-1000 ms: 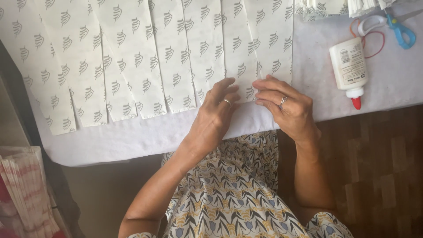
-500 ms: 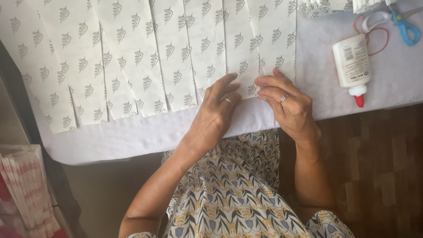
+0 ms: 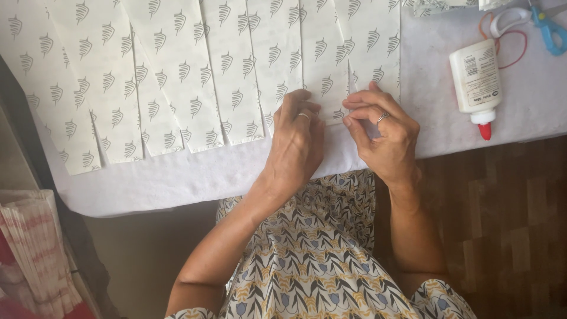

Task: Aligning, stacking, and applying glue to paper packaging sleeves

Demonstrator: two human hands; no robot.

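White-covered table [image 3: 195, 177] across the top, dark wood floor at 4 o'clock, patterned dress at 6 o'clock. Against the frame a second ago: little changed, both hands on the same near edge of the paper, view nudged slightly so the glue bottle [image 3: 477, 77] sits a touch further toward 2 o'clock. Left hand [image 3: 297, 139] laid flat, fingers together and extended, pressing the lower end of a paper strip [image 3: 323, 65]. Right hand [image 3: 384, 133] just beside it at 3 o'clock, fingers curled, thumb and forefinger pinched on the strip's bottom edge; ring on each hand. Strip white, printed with small grey leaf-like motifs, one of a row of overlapping strips [image 3: 147, 77] fanned from 9 o'clock to 1 o'clock. Blue-handled scissors [image 3: 546, 26] at 2 o'clock, beyond the bottle. Stack of red-and-white papers [image 3: 35, 248] at 8 o'clock.
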